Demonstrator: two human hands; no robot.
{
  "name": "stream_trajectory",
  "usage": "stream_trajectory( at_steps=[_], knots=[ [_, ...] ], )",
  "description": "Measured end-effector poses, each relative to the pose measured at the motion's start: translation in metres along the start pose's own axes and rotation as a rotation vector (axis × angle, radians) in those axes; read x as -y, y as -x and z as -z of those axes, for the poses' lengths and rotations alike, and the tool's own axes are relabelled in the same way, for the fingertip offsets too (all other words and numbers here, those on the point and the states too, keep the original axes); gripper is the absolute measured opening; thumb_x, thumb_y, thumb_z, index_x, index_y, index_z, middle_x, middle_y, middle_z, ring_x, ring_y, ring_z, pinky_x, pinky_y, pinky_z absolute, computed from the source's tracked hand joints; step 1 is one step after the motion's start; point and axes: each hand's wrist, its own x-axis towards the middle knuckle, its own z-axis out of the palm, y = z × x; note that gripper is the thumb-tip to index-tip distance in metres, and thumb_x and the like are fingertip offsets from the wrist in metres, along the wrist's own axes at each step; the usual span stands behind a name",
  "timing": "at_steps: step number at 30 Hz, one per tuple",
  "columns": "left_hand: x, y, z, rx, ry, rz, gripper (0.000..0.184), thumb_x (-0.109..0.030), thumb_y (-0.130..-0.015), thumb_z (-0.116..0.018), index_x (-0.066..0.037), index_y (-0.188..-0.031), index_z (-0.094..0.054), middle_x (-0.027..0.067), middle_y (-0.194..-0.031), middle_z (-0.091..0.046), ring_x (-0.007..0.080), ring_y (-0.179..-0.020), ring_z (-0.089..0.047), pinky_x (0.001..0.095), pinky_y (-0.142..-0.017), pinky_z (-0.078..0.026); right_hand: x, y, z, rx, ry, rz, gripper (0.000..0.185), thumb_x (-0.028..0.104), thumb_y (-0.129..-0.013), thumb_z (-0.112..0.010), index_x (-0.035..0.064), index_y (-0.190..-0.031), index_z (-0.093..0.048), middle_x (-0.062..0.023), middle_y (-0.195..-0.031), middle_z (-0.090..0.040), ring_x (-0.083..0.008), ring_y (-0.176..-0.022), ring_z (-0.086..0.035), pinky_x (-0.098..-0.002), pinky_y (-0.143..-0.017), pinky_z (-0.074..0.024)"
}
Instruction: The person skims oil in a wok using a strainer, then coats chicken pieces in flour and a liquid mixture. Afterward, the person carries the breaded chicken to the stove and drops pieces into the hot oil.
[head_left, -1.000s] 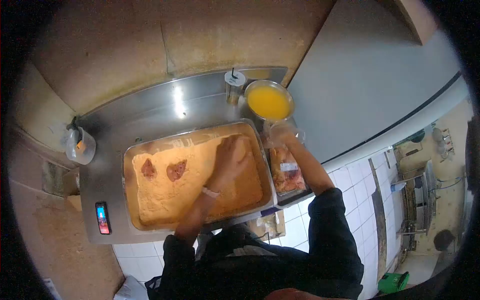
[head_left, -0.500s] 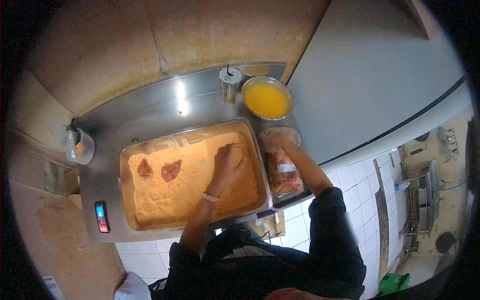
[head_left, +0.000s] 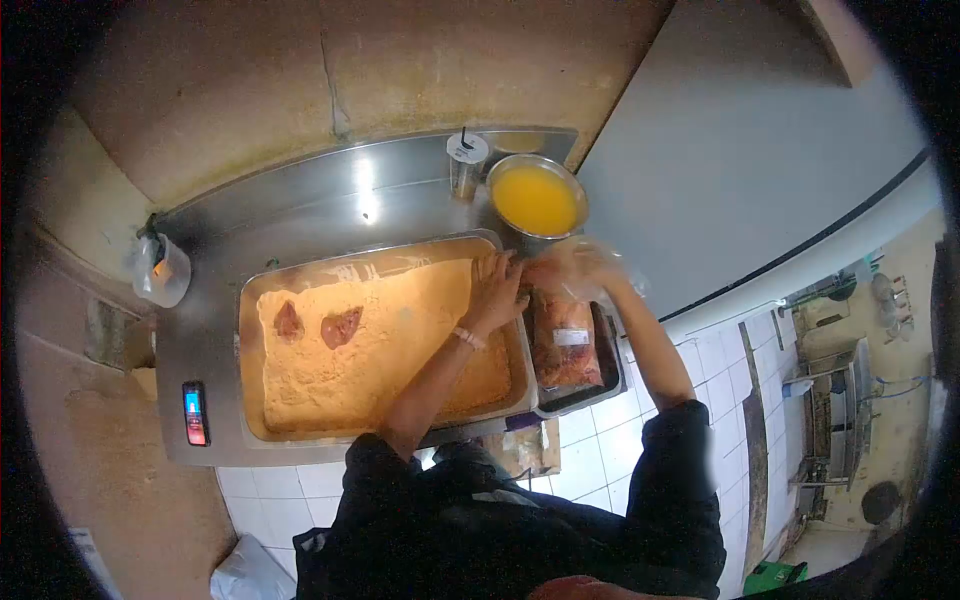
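A large metal tray (head_left: 250,385) holds orange-tan powder with two pieces of meat (head_left: 341,327) lying in its left part. My left hand (head_left: 497,290) is over the tray's right rim, fingers apart, beside the mouth of a clear plastic bag. That bag of reddish meat (head_left: 567,345), with a white label, rests in a dark tray (head_left: 612,372) to the right. My right hand (head_left: 592,268) is closed on the bag's upper end; its fingers are partly blurred behind the plastic.
Behind the bag stands a metal bowl of yellow liquid (head_left: 537,200), with a lidded cup (head_left: 466,165) beside it. A phone (head_left: 195,414) lies at the counter's left, near a clear plastic container (head_left: 162,272). A large grey surface (head_left: 740,150) borders the right.
My left hand has moved right and up, from above the powder to the bag's mouth. My right hand has shifted slightly right and lifted the bag's plastic end.
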Motion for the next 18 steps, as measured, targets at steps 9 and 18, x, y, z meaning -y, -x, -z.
stream_trajectory(
  at_steps=[9,18],
  knots=[
    [-0.003,0.031,0.026,-0.240,0.156,0.029,0.059,-0.032,-0.072,-0.071,-0.011,-0.123,-0.049,0.0148,-0.133,-0.039,0.0365,-0.126,-0.029,0.0539,-0.102,-0.022,-0.006,0.047,0.045,-0.043,0.086,-0.094,0.033,0.030,-0.083,-0.058,0.0118,-0.111,-0.058,-0.0088,-0.105,-0.062,-0.0247,-0.097,-0.060,-0.0366,-0.083,-0.0477],
    [0.007,0.040,0.059,-0.464,0.137,0.115,0.022,-0.029,-0.072,-0.069,-0.011,-0.086,-0.067,0.0063,-0.125,-0.047,0.0342,-0.119,-0.035,0.0524,-0.101,-0.023,0.125,0.087,0.125,-0.151,-0.090,0.304,0.045,0.031,-0.083,-0.059,0.0083,-0.122,-0.053,-0.0162,-0.114,-0.060,-0.0309,-0.100,-0.059,-0.0387,-0.088,-0.0457]
  ],
)
